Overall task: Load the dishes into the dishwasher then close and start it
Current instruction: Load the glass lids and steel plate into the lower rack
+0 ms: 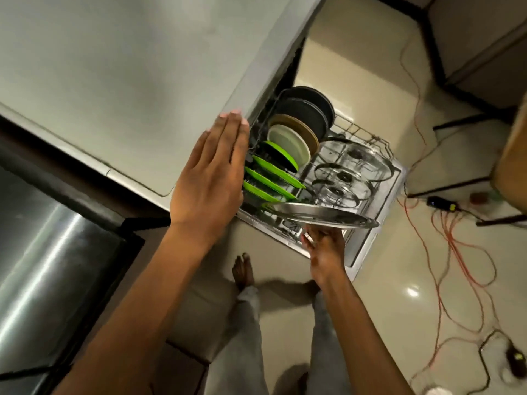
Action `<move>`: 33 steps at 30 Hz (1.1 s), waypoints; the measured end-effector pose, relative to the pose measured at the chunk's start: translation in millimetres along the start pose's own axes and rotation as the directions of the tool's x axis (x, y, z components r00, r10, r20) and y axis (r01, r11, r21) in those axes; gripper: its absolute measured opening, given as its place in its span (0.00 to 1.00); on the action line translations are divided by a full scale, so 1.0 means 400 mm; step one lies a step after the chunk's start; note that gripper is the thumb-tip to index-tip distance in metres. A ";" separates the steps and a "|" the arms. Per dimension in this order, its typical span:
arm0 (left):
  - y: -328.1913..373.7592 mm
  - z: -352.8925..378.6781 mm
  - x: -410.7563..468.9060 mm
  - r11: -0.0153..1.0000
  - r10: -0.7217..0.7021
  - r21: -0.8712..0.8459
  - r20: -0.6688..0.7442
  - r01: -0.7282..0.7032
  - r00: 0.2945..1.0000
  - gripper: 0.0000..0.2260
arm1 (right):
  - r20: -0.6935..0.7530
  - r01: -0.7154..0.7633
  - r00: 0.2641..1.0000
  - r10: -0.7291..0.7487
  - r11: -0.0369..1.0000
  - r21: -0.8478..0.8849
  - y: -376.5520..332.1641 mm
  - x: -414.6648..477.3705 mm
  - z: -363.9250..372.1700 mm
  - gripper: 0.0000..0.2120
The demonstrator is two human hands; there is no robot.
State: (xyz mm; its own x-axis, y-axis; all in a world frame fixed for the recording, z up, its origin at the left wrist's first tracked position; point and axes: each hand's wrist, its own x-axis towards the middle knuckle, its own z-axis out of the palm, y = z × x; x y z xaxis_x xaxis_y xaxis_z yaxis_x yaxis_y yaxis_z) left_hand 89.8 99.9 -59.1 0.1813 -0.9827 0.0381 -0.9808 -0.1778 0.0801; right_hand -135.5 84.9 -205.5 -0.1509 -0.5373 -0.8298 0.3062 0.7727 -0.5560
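Resting our left hand (pixel 209 178) flat and released on the dishwasher top (pixel 114 67), we see the pulled-out rack (pixel 368 138) already holds green plates (pixel 271 178) and glass lids (pixel 342 178); our right hand (pixel 325 249) grasps a steel plate (pixel 322 213) above its near edge, so closing and starting remain
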 end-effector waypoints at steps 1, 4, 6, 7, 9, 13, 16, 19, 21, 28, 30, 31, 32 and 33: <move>0.001 -0.001 0.001 1.000 0.010 -0.004 0.009 -0.010 1.000 0.32 | -0.023 -0.004 1.000 0.005 1.000 0.016 0.013 0.010 -0.007 0.24; 0.004 -0.011 -0.003 0.994 0.101 -0.033 0.000 -0.101 0.995 0.29 | -0.068 -0.002 0.998 0.006 0.998 0.056 0.049 0.034 -0.043 0.22; 0.007 -0.011 -0.010 0.976 0.211 -0.056 -0.005 -0.211 0.978 0.26 | -0.105 -0.017 0.994 0.024 0.997 0.071 0.067 0.056 -0.072 0.23; 0.008 -0.007 -0.014 0.962 0.266 -0.058 -0.005 -0.266 0.964 0.25 | -0.124 -0.033 0.991 0.044 0.996 0.087 0.079 0.069 -0.089 0.23; 0.003 -0.007 -0.021 0.939 0.343 -0.038 0.010 -0.342 0.939 0.24 | -0.151 -0.056 0.986 0.072 0.993 0.107 0.113 0.093 -0.118 0.23; 0.012 0.028 -0.012 0.923 0.376 0.042 0.097 -0.381 0.921 0.25 | -0.170 -0.098 0.977 0.126 0.982 0.162 0.189 0.157 -0.170 0.26; 0.074 0.095 -0.004 0.923 0.383 -0.030 0.130 -0.383 0.915 0.22 | -0.181 -0.118 0.972 0.148 0.979 0.166 0.224 0.205 -0.194 0.25; 0.168 0.247 0.005 0.884 0.466 -0.210 0.307 -0.418 0.830 0.22 | -0.174 -0.119 0.973 0.151 0.976 0.180 0.243 0.247 -0.210 0.25; 0.227 0.383 0.003 0.874 0.486 -0.278 0.466 -0.399 0.739 0.26 | -0.166 -0.109 0.976 0.141 0.976 0.189 0.253 0.270 -0.219 0.26; 0.295 0.709 -0.067 0.894 0.448 -0.288 0.575 -0.343 0.685 0.20 | -0.093 -0.063 0.993 0.079 0.984 0.166 0.281 0.348 -0.230 0.09; 0.280 0.746 -0.076 0.901 0.430 -0.319 0.579 -0.293 0.692 0.20 | -0.120 -0.073 0.989 0.091 0.987 0.141 0.300 0.376 -0.238 0.08; 0.269 0.763 -0.078 0.900 0.430 -0.334 0.586 -0.279 0.687 0.20 | -0.135 -0.086 0.986 0.101 0.989 0.118 0.312 0.390 -0.246 0.10; 0.260 0.773 -0.079 0.899 0.432 -0.344 0.594 -0.271 0.679 0.20 | -0.145 -0.102 0.982 0.118 0.988 0.114 0.318 0.398 -0.256 0.12; 0.250 0.781 -0.078 0.898 0.434 -0.350 0.600 -0.267 0.672 0.21 | -0.156 -0.108 0.980 0.124 0.988 0.106 0.317 0.401 -0.268 0.14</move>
State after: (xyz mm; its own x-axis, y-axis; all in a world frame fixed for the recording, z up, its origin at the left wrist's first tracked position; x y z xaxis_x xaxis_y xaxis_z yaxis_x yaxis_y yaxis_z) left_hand -36.5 96.4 -363.5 -0.3467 -0.7689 -0.5372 -0.9038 0.1206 0.4106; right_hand -221.6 133.1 -414.4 -0.2566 -0.3779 -0.8896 0.4183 0.7863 -0.4547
